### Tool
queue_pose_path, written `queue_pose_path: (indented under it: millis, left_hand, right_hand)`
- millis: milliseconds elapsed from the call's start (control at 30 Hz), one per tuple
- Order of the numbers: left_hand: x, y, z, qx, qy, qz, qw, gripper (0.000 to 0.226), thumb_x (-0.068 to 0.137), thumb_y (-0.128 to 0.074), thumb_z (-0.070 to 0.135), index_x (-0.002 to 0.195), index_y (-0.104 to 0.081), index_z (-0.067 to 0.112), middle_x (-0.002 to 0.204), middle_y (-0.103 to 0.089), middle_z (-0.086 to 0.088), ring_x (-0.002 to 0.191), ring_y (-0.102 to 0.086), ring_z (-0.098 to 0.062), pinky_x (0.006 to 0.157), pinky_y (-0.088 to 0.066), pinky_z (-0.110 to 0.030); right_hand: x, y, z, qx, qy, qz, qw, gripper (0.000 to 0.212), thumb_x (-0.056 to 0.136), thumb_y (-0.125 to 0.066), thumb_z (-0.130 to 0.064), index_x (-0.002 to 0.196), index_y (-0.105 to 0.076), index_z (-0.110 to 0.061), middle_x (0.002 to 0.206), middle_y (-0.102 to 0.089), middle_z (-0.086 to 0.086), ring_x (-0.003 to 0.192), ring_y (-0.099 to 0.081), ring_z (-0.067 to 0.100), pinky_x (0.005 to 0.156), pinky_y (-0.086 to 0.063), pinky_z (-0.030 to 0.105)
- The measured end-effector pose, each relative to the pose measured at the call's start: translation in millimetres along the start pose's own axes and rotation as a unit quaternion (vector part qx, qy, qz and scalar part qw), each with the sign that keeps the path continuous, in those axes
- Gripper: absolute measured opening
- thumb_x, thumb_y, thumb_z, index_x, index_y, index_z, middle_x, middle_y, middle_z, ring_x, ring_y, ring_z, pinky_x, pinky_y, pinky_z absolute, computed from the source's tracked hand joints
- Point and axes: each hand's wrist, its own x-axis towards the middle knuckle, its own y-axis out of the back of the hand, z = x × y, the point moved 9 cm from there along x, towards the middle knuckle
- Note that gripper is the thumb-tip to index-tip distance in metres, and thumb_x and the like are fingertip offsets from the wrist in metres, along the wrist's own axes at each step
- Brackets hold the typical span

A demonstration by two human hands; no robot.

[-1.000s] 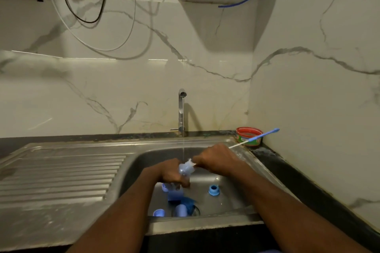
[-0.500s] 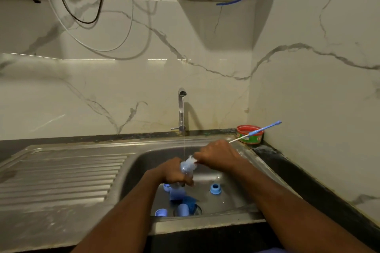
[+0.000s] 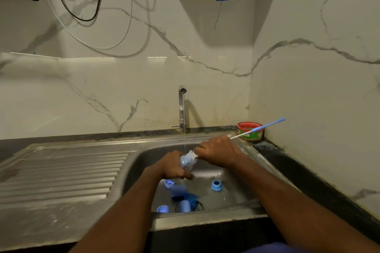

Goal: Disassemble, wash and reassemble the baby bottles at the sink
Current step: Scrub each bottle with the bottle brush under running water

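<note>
While curled round the clear bottle (image 3: 186,162), left-hand fingers (image 3: 186,175) wrapping the body low down, mouth tipped up and to the right, probably to meet the brush head-on. Left hand (image 3: 173,165) over the middle of the basin, just under the thin stream of water (image 3: 184,135) falling from the tap (image 3: 182,107); held there, most likely, so that rinse and scrub go together and the runoff drops straight into the sink (image 3: 242,193).

Right-hand fingers (image 3: 202,151) closed on the wire stem of the bottle brush (image 3: 258,129), gripped close to the bristles, apparently for control of the stroke. White bristles (image 3: 192,153) showing at the bottle mouth, partly inside. Blue handle end sticking out up and to the right past the right hand (image 3: 219,151), crossing in front of the red tub (image 3: 249,130) on the dark worktop (image 3: 287,162) in the corner.

Below the hands, loose parts on the basin floor: a blue collar ring (image 3: 216,185) alone to the right; a small blue cap (image 3: 169,183) just under the left hand; a second bottle body (image 3: 178,190) lying beside it; a blue scrubber (image 3: 190,198) and another blue cylindrical piece (image 3: 184,206) over the drain; one more blue cap (image 3: 163,209) at the near wall. Kept in the basin, presumably, within reach for washing in turn.

Ribbed draining board (image 3: 61,170) to the left, wet and bare of parts. By that, washing midway, reassembly not yet begun.
</note>
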Motion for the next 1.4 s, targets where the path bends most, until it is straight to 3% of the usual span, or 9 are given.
queue_pose_path:
  millis: [100,200,400,567,700,900,1033,1167,1400]
  left_hand:
    - [-4,26,-4,0.144,0.02,0.101,0.984,0.042,0.074,-0.084,0.043,0.107,-0.065,0.025,0.103,-0.068,0.006,0.091,-0.064,-0.012,0.087,-0.055,-0.034]
    - [-16,52,18,0.325,-0.033,0.278,0.903,0.046,0.075,-0.081,0.045,0.112,-0.06,0.029,0.109,-0.066,0.004,0.099,-0.06,-0.015,0.086,-0.05,-0.033]
    - [2,22,-1,0.038,0.036,0.109,0.993,0.043,0.074,-0.086,0.038,0.108,-0.067,0.02,0.1,-0.071,0.001,0.088,-0.066,-0.014,0.085,-0.056,-0.032]
    - [0,17,-3,0.134,0.004,0.068,0.989,0.042,0.075,-0.083,0.047,0.106,-0.066,0.024,0.098,-0.069,0.005,0.088,-0.065,-0.011,0.087,-0.056,-0.036]
    - [-20,53,41,0.35,-0.117,0.333,0.867,0.053,0.071,-0.085,0.045,0.114,-0.059,0.026,0.111,-0.068,0.0,0.099,-0.061,-0.017,0.087,-0.05,-0.033]
    - [4,3,15,0.035,-0.004,0.038,0.999,0.045,0.075,-0.085,0.044,0.106,-0.068,0.017,0.098,-0.072,0.001,0.086,-0.068,-0.017,0.081,-0.056,-0.03]
    - [-2,-22,-5,-0.158,0.047,-0.12,0.979,0.055,0.076,-0.083,0.043,0.105,-0.069,-0.001,0.087,-0.073,-0.008,0.077,-0.069,-0.019,0.078,-0.058,-0.033]
    - [-2,7,-32,0.13,0.147,0.027,0.98,0.061,0.067,-0.082,0.054,0.113,-0.063,0.019,0.105,-0.066,0.0,0.093,-0.064,-0.016,0.091,-0.055,-0.037]
    - [-8,11,-35,0.245,0.228,0.069,0.94,0.056,0.074,-0.084,0.04,0.12,-0.06,0.019,0.108,-0.066,-0.002,0.096,-0.063,-0.018,0.089,-0.052,-0.034]
  right_hand:
    - [-7,-22,8,0.292,-0.236,-0.151,0.915,0.025,0.096,-0.058,-0.046,0.1,-0.07,-0.025,0.073,-0.067,-0.001,0.061,-0.062,0.02,0.051,-0.04,0.027]
    - [-40,-58,-16,0.603,-0.456,-0.278,0.592,0.038,0.1,-0.054,-0.049,0.107,-0.068,-0.014,0.068,-0.058,0.0,0.051,-0.048,0.011,0.046,-0.036,0.023]
    - [3,1,17,0.048,-0.12,-0.061,0.99,0.018,0.088,-0.071,-0.051,0.091,-0.073,-0.033,0.068,-0.067,-0.007,0.055,-0.061,0.014,0.051,-0.031,0.024]
    - [-7,-20,7,0.224,-0.201,-0.193,0.934,0.028,0.098,-0.054,-0.052,0.099,-0.068,-0.028,0.079,-0.067,-0.001,0.065,-0.061,0.018,0.057,-0.036,0.027]
    - [-39,-49,-6,0.613,-0.474,-0.299,0.558,0.036,0.101,-0.049,-0.048,0.095,-0.066,-0.017,0.06,-0.048,-0.003,0.048,-0.041,0.011,0.048,-0.031,0.025]
    - [-11,-5,18,0.08,-0.128,-0.155,0.976,0.033,0.098,-0.048,-0.055,0.095,-0.069,-0.029,0.08,-0.069,-0.001,0.068,-0.064,0.022,0.055,-0.038,0.03]
    - [-4,-6,7,0.137,-0.071,-0.142,0.978,0.032,0.097,-0.051,-0.056,0.1,-0.071,-0.031,0.078,-0.07,-0.003,0.066,-0.063,0.02,0.055,-0.037,0.029]
    - [-38,-47,20,0.408,-0.255,-0.317,0.818,0.041,0.097,-0.057,-0.053,0.089,-0.075,-0.016,0.077,-0.072,0.003,0.064,-0.063,0.018,0.068,-0.054,0.036]
    - [-46,-25,66,0.243,-0.263,-0.315,0.879,0.033,0.092,-0.059,-0.054,0.086,-0.074,-0.025,0.086,-0.072,-0.003,0.079,-0.065,0.015,0.074,-0.052,0.034]
